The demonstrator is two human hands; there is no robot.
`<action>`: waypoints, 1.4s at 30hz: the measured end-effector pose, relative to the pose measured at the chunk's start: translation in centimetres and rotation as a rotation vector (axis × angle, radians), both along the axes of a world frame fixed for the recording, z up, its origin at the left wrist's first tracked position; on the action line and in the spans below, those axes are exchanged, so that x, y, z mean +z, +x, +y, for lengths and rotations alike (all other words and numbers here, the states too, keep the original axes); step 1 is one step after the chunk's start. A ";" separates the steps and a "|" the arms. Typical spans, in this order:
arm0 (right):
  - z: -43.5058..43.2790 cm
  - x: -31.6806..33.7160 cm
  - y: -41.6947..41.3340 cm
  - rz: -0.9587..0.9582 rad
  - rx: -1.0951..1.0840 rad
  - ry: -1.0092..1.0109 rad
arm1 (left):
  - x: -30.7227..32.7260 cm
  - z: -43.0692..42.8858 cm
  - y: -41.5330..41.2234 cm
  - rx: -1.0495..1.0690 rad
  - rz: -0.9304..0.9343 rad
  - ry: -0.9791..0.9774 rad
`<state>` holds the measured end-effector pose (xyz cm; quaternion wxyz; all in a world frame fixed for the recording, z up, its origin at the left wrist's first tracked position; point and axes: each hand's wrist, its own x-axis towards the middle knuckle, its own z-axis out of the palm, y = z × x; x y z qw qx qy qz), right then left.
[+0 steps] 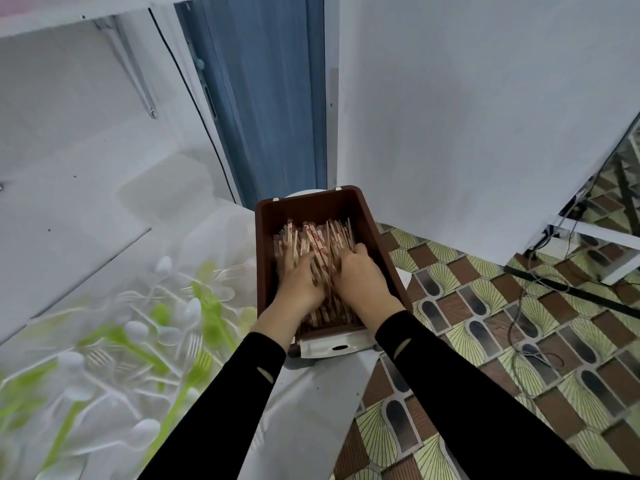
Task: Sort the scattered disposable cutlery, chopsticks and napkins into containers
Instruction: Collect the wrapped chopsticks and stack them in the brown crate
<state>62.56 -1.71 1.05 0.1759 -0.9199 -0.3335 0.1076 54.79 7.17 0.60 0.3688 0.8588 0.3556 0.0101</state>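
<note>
Both hands seen inside brown container (367,216), on chopsticks (313,237) heaped there. Sticks' long axis runs away from person, along container's length, roughly parallel to fingers. Left hand (300,283) laid flat, fingers straight, pressed on pile. Right hand (361,276) fingers bent down into sticks (grip cannot be told). Plastic cutlery (138,341) lies scattered on bench (311,403), nearer left hand.

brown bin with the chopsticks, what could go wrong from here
1. The brown bin sits on a small white stool, not on the table. With the left hand and right hand both on the chopsticks, an uneven push might tip it onto the tiled floor.
2. The left sleeve passes close to the loose plastic cutlery on the white cloth and could sweep pieces off.
</note>
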 end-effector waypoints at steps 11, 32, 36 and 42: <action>-0.6 1.8 -1.1 -0.035 0.059 0.097 | 1.3 -0.6 -0.3 0.186 -0.340 -0.171; -2.9 -0.5 -45.9 0.423 0.836 0.421 | -1.3 -7.6 -52.7 0.811 -0.677 -0.165; -3.7 -1.7 -55.6 0.486 1.003 0.355 | -1.7 -10.7 -63.5 0.999 -0.687 -0.124; -3.8 -2.0 -69.6 0.506 1.287 0.216 | -1.9 -16.3 -78.3 1.320 -0.759 -0.017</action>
